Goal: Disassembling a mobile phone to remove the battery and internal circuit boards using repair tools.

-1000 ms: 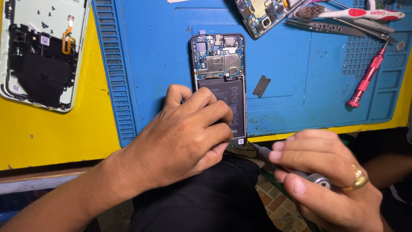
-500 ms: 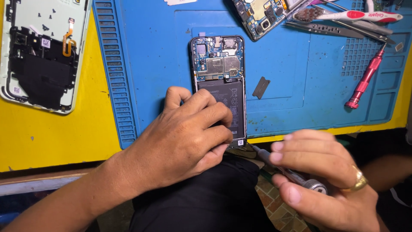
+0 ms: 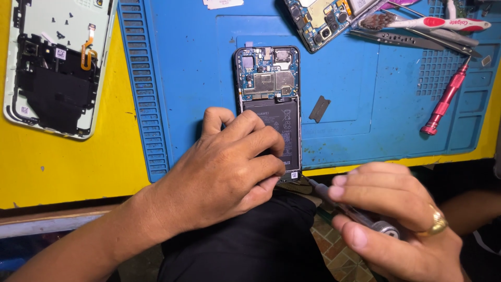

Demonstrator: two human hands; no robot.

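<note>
left grip [image 3: 224, 167]: bare, sleeveless | right grip [image 3: 396, 230]: gold ring [image 3: 437, 222] | black trousers [image 3: 250, 245]

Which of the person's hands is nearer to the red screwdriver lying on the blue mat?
Right. The right hand sits below the red screwdriver, holding a grey tool; the left hand rests farther off on the opened phone.

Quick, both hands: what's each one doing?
Left hand: open, pressing on the opened phone.
Right hand: grip closed on a screwdriver.

Phone repair workbench.
A blue repair mat [image 3: 198, 62] on the yellow tabletop [image 3: 62, 162] carries opened phones [image 3: 267, 104], tweezers [image 3: 412, 39] and a red screwdriver [image 3: 445, 99].
</note>
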